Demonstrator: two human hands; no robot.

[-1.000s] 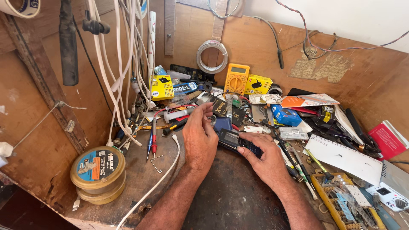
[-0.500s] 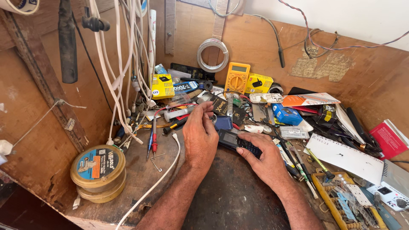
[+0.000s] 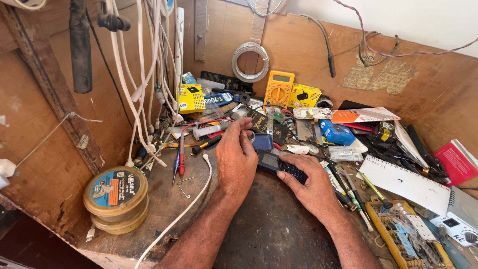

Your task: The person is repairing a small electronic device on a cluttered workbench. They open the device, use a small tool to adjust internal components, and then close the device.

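So the dark little phone [image 3: 279, 166] sits dead centre on the table [image 3: 259, 234], its long axis running from about 10 o'clock down to 4 o'clock. The right hand [image 3: 311, 187] comes in from 5 o'clock and lies flat over the lower end, fingers [image 3: 291, 172] pressing on the keypad, more pinning it than clamped around it. The left hand [image 3: 239, 159] comes up from 6 o'clock and curls at the phone's upper end, its grip pinched at the top corner (I can't tell if something tiny is between the fingertips). Both hands are on it, so neither is really nearer.

Near, at 8 o'clock: two stacked round tins [image 3: 116, 199], yellow with a blue and orange round label. At 3 o'clock, a white lined pad [image 3: 408, 182], and a red booklet [image 3: 455, 162] past it. Further up at 1 o'clock, a small blue box [image 3: 337, 133] and an orange-and-white flat packet [image 3: 363, 115]. Far, at 12 o'clock, a yellow multimeter [image 3: 279, 89] beside a yellow box [image 3: 304, 95]; at 11 o'clock, another yellow square package [image 3: 191, 97].
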